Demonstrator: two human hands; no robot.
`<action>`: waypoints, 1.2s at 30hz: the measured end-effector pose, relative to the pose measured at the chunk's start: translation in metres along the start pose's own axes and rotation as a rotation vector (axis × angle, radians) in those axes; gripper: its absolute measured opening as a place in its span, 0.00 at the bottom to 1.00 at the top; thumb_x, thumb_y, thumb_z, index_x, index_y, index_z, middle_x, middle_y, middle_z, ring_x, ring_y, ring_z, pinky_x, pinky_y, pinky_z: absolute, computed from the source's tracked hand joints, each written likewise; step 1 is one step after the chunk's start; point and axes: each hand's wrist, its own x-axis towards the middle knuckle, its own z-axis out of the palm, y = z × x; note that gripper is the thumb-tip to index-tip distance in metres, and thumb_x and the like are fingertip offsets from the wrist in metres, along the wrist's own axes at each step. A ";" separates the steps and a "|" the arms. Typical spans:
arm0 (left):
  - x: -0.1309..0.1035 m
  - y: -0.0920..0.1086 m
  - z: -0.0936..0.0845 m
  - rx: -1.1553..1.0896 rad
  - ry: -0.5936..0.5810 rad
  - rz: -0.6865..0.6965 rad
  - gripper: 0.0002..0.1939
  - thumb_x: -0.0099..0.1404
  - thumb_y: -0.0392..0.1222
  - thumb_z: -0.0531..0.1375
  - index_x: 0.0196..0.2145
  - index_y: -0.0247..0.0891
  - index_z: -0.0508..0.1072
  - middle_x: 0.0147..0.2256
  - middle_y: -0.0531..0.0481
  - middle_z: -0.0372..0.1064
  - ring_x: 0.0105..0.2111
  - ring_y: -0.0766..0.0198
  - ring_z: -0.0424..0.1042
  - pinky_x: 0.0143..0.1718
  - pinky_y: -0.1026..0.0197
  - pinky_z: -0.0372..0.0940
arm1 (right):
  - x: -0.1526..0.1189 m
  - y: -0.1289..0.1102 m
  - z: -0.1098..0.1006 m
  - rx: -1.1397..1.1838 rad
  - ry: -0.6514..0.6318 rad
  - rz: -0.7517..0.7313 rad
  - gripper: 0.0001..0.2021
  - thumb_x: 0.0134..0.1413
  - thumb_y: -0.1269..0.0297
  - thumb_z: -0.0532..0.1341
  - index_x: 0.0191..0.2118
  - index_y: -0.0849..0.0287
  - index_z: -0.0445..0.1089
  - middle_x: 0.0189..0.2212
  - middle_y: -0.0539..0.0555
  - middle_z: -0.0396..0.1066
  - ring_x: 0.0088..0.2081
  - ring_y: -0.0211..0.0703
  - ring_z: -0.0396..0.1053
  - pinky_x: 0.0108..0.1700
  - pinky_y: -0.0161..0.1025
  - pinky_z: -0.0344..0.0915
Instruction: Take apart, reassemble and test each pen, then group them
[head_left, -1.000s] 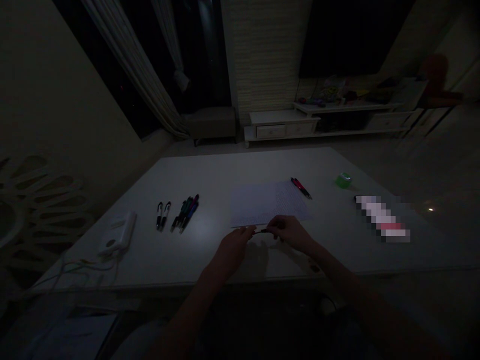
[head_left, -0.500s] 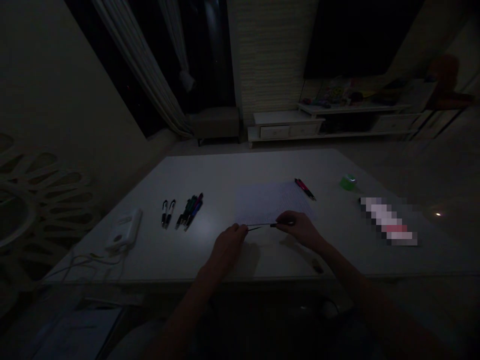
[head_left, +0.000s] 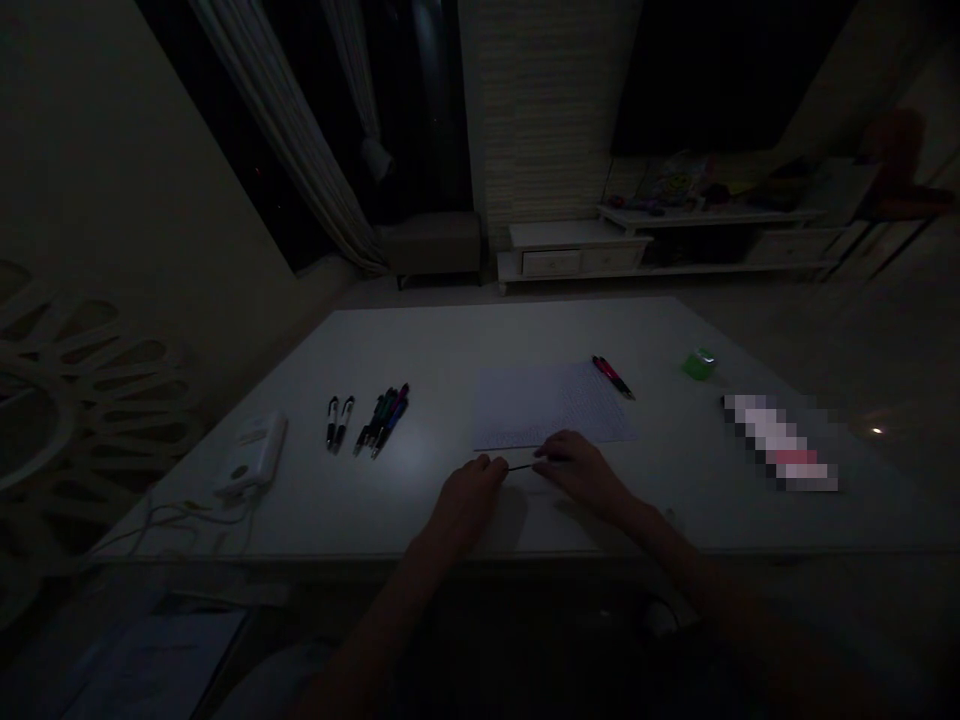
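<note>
Both hands are over the near part of the white table, just below a sheet of paper (head_left: 551, 400) covered in writing. My left hand (head_left: 474, 490) is closed on one end of a thin dark stick-like piece (head_left: 519, 468). At its other end, my right hand (head_left: 581, 475) pinches with thumb and fingers; what exactly lies between them is too dark to make out. A red pen pair (head_left: 613, 378) rests at the paper's upper right corner.
On the white table (head_left: 450, 340), several pens (head_left: 382, 420) and two black-and-white pens (head_left: 340, 424) lie left. A white power box (head_left: 255, 452) with cables sits farther left. To the right are a green container (head_left: 699, 364) and a blurred-out flat item (head_left: 780, 440).
My right hand has moved left and slightly down, closer to my left hand, which has shifted slightly right. Less of the thin piece shows between them. The small dark thing near my right forearm no longer shows.
</note>
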 end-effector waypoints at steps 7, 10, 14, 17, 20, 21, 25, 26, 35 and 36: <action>-0.002 -0.003 0.006 0.016 -0.038 0.004 0.10 0.68 0.39 0.44 0.40 0.41 0.64 0.35 0.50 0.64 0.33 0.65 0.66 0.32 0.64 0.56 | -0.006 0.007 -0.006 -0.074 -0.014 -0.022 0.04 0.49 0.65 0.61 0.28 0.58 0.71 0.33 0.55 0.68 0.39 0.43 0.64 0.43 0.42 0.61; -0.006 -0.010 0.005 0.003 -0.045 -0.033 0.11 0.68 0.39 0.44 0.41 0.41 0.64 0.36 0.49 0.64 0.35 0.65 0.66 0.34 0.64 0.57 | -0.011 0.019 -0.013 -0.125 0.024 -0.011 0.05 0.51 0.64 0.60 0.29 0.59 0.71 0.34 0.56 0.67 0.39 0.44 0.64 0.43 0.43 0.61; -0.007 -0.012 0.005 0.001 -0.065 -0.025 0.11 0.68 0.38 0.44 0.42 0.41 0.64 0.36 0.49 0.64 0.36 0.64 0.66 0.35 0.64 0.58 | -0.016 0.031 -0.016 -0.214 0.034 -0.022 0.05 0.49 0.64 0.61 0.29 0.59 0.72 0.35 0.56 0.66 0.39 0.45 0.63 0.43 0.44 0.61; -0.006 -0.009 0.007 0.006 -0.056 -0.008 0.11 0.68 0.38 0.44 0.41 0.41 0.64 0.36 0.49 0.64 0.35 0.64 0.66 0.34 0.63 0.58 | -0.018 0.032 -0.019 -0.244 0.013 -0.020 0.04 0.49 0.65 0.61 0.29 0.58 0.72 0.35 0.56 0.67 0.40 0.46 0.63 0.42 0.43 0.61; -0.003 -0.001 0.010 -0.005 -0.040 0.025 0.11 0.68 0.39 0.44 0.41 0.41 0.64 0.35 0.49 0.64 0.35 0.64 0.66 0.33 0.63 0.57 | -0.023 0.024 -0.018 -0.206 0.024 -0.003 0.05 0.51 0.63 0.60 0.30 0.57 0.73 0.35 0.56 0.67 0.40 0.45 0.64 0.43 0.43 0.61; -0.002 0.003 0.012 -0.015 -0.038 0.041 0.11 0.68 0.40 0.44 0.41 0.41 0.65 0.35 0.49 0.64 0.35 0.64 0.66 0.33 0.63 0.57 | -0.025 0.019 -0.016 -0.174 0.022 -0.003 0.06 0.52 0.62 0.60 0.32 0.57 0.73 0.35 0.56 0.67 0.40 0.45 0.64 0.43 0.43 0.62; 0.001 0.020 0.018 -0.036 -0.054 0.106 0.10 0.68 0.41 0.46 0.41 0.42 0.65 0.35 0.49 0.64 0.34 0.64 0.66 0.33 0.64 0.57 | -0.036 0.003 -0.007 -0.072 -0.049 -0.042 0.07 0.54 0.62 0.58 0.34 0.56 0.72 0.36 0.56 0.67 0.41 0.44 0.65 0.44 0.41 0.63; 0.001 0.023 0.020 -0.035 -0.061 0.120 0.10 0.68 0.41 0.46 0.41 0.42 0.66 0.36 0.49 0.64 0.34 0.64 0.66 0.33 0.64 0.57 | -0.038 0.002 -0.006 -0.070 -0.059 -0.048 0.07 0.54 0.63 0.57 0.33 0.57 0.72 0.36 0.56 0.67 0.41 0.44 0.65 0.44 0.41 0.63; -0.004 -0.002 0.020 -0.091 0.031 0.001 0.11 0.68 0.39 0.46 0.39 0.40 0.67 0.35 0.49 0.65 0.35 0.64 0.66 0.37 0.62 0.59 | -0.055 0.021 -0.022 -0.189 -0.022 0.023 0.06 0.55 0.66 0.57 0.30 0.58 0.69 0.31 0.55 0.66 0.37 0.43 0.64 0.41 0.41 0.62; -0.005 -0.003 0.021 -0.106 0.053 -0.002 0.11 0.67 0.39 0.46 0.38 0.40 0.68 0.35 0.49 0.65 0.35 0.64 0.66 0.37 0.62 0.59 | -0.056 0.023 -0.023 -0.202 -0.011 0.017 0.05 0.55 0.66 0.57 0.30 0.58 0.69 0.31 0.55 0.66 0.37 0.44 0.64 0.41 0.42 0.62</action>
